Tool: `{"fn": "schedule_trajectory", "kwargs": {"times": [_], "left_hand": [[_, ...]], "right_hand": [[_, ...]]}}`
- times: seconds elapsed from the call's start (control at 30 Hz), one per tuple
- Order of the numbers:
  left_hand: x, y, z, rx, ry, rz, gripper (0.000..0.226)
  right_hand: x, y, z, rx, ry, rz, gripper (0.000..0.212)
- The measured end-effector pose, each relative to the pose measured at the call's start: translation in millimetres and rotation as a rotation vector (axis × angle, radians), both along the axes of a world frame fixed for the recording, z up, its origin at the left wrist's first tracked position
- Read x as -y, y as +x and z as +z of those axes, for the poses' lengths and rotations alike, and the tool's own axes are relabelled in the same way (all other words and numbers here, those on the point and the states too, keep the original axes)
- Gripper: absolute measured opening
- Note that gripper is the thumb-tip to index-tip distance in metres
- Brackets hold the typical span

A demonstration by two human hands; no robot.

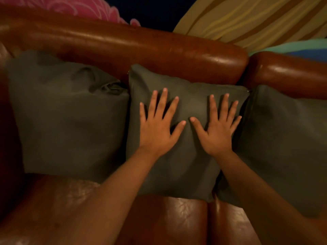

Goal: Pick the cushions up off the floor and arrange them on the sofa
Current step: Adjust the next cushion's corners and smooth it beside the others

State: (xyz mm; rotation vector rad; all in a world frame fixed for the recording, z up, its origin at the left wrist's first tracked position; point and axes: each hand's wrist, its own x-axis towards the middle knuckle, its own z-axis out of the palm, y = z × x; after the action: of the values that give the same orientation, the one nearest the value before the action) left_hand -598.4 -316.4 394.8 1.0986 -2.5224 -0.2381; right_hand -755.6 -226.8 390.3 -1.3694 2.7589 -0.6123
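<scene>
Three dark grey-green cushions lean in a row against the backrest of a brown leather sofa (pixel 134 45). The middle cushion (pixel 184 167) stands between the left cushion (pixel 67 117) and the right cushion (pixel 283 138), touching both. My left hand (pixel 157 126) lies flat on the middle cushion's face with its fingers spread and straight. My right hand (pixel 217 128) presses flat beside it, fingers spread, near the cushion's right edge. Neither hand grips anything.
The sofa's seat (pixel 168 220) shows glossy and worn in front of the cushions. Behind the backrest hang a pink patterned fabric (pixel 70 6) and a yellow-brown striped fabric (pixel 256 20). A second leather back section (pixel 286 71) rises at the right.
</scene>
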Motion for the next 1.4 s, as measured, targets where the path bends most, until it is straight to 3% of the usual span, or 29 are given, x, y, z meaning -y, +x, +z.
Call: {"fn": "schedule_trajectory", "kwargs": {"times": [0.27, 0.7, 1.03, 1.4], "left_hand": [[43, -22, -20, 0.151, -0.032, 0.059, 0.072], [66, -42, -57, 0.144, -0.099, 0.092, 0.072], [58, -36, -53, 0.192, -0.059, 0.085, 0.072], [41, -13, -37, 0.108, -0.098, 0.012, 0.072]], "right_hand": [[29, -15, -12, 0.049, 0.038, -0.013, 0.083], [58, -33, -57, 0.01, 0.013, -0.02, 0.081], [26, -2, -35, -0.073, -0.005, -0.015, 0.08], [6, 17, -76, -0.093, 0.115, 0.083, 0.081]]}}
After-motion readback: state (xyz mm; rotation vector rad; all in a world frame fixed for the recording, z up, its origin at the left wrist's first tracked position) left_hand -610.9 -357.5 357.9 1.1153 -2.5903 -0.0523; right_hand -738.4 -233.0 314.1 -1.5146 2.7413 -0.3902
